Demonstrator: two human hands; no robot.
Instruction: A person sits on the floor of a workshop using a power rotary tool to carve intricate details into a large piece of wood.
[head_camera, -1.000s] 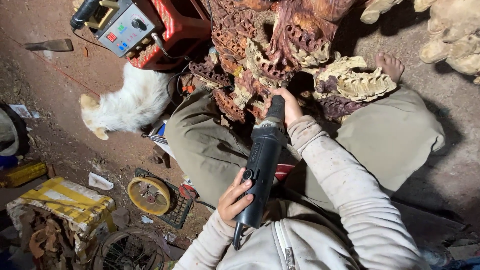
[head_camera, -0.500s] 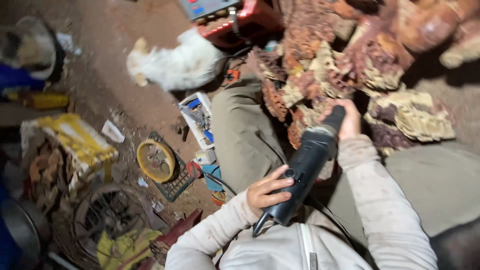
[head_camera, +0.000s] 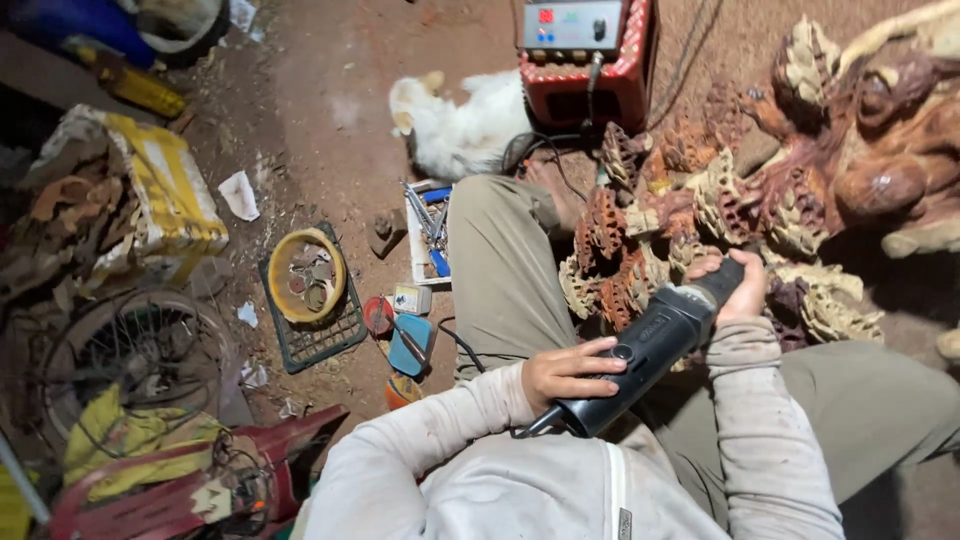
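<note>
I sit on the ground with a black hand-held power tool (head_camera: 640, 358) across my lap. My left hand (head_camera: 563, 372) grips its rear body. My right hand (head_camera: 730, 285) wraps around its front end, pressed against a large reddish wood carving (head_camera: 760, 190) with pale scaly ridges. The tool's tip is hidden behind my right hand. My legs in olive trousers (head_camera: 505, 270) lie on either side of the carving.
A red control box (head_camera: 585, 55) with cables stands behind the carving, a white animal (head_camera: 460, 125) lying next to it. A tray of small tools (head_camera: 428, 235), a yellow bowl on a green grid (head_camera: 305, 280), a wire fan guard (head_camera: 130, 350) and a yellow crate (head_camera: 170, 195) clutter the left.
The view has swung right and down, showing more floor clutter on the left. Both hands keep their hold on the tool, whose front end stays against the carving.
</note>
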